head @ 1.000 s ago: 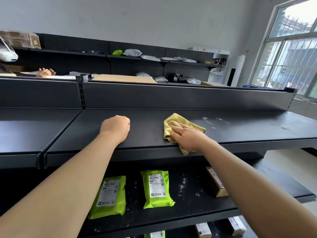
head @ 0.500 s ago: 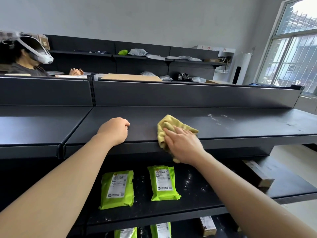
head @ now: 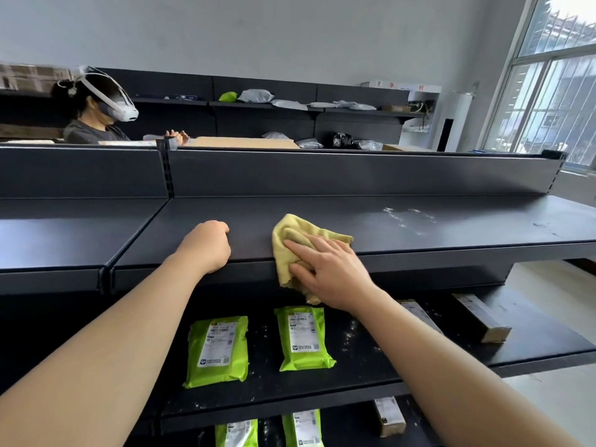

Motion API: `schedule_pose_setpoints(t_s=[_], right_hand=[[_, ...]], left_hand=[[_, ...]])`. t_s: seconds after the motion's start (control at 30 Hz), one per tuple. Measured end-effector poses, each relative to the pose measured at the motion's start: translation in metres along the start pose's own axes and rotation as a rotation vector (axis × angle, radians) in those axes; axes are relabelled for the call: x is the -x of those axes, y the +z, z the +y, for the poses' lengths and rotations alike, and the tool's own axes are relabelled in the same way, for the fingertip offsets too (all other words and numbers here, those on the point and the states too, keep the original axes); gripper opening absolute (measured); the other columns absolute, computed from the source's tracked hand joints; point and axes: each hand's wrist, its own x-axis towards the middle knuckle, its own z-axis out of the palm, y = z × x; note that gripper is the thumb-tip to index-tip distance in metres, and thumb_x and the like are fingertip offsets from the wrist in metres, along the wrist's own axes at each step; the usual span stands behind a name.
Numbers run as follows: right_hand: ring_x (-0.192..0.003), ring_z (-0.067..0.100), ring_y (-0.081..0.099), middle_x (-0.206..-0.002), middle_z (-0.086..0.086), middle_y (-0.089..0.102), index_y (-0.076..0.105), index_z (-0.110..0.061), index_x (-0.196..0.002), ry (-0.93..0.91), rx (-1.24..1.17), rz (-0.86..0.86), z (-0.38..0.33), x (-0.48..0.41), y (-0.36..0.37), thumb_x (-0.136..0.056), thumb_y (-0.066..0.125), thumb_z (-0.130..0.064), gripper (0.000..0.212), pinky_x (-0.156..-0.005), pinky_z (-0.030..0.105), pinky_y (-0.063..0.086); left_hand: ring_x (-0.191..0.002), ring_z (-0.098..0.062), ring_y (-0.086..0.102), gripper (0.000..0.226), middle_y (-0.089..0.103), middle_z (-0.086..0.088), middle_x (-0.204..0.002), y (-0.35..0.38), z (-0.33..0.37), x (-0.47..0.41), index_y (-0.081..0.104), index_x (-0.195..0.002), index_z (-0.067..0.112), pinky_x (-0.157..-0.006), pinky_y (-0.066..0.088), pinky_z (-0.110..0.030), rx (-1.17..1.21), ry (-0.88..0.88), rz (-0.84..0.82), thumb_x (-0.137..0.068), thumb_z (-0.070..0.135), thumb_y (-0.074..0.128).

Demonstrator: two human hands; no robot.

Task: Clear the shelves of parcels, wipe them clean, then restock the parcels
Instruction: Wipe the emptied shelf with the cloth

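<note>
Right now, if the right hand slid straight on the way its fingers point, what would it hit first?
Probably the shelf's upright back panel. The right hand, on the cloth, points left and away, likely passing beyond the left hand; depth is unclear.

left hand (head: 206,245) curled, right hand (head: 332,272) splayed flat
</note>
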Motion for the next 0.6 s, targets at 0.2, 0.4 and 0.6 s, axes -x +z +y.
schedule_pose_setpoints(t_s=[0.2,0.4,0.6], right_hand=[[-0.141,0.008,0.027,-0.152,-0.022,0.032,0.036,-0.050,-0.142,0.048,-0.074,0.030,0.069,0.024,-0.018,-0.096,0.042,-0.049,0.046,-0.112,0.025,0.013],[-0.142,0.010,0.028,-0.154,-0.018,0.032,0.040,-0.050,-0.140,0.184,-0.121,-0.072,0.134,0.034,-0.040,-0.097,0.038,-0.039,0.044,-0.116,0.034,0.021],[-0.146,0.011,0.019,-0.158,-0.015,0.024,0.038,-0.049,-0.142,0.218,-0.177,-0.314,0.173,0.001,-0.053,-0.098,0.033,-0.029,0.049,-0.119,0.036,0.014]], left_hand=[[-0.115,-0.030,0.050,0.051,0.052,-0.005,-0.134,0.011,0.023,0.002,0.057,-0.127,0.023,-0.096,0.042,-0.039,-0.010,0.015,0.047,-0.089,-0.002,0.037],[-0.119,-0.028,0.048,0.033,0.054,0.001,-0.133,0.024,0.066,-0.001,0.058,-0.124,0.029,-0.099,0.035,-0.042,-0.037,0.111,-0.006,-0.097,0.027,0.039],[-0.124,-0.030,0.044,0.051,0.048,0.000,-0.134,0.046,0.123,-0.007,0.054,-0.128,0.031,-0.102,0.032,-0.047,-0.087,0.153,-0.109,-0.090,0.063,0.040]])
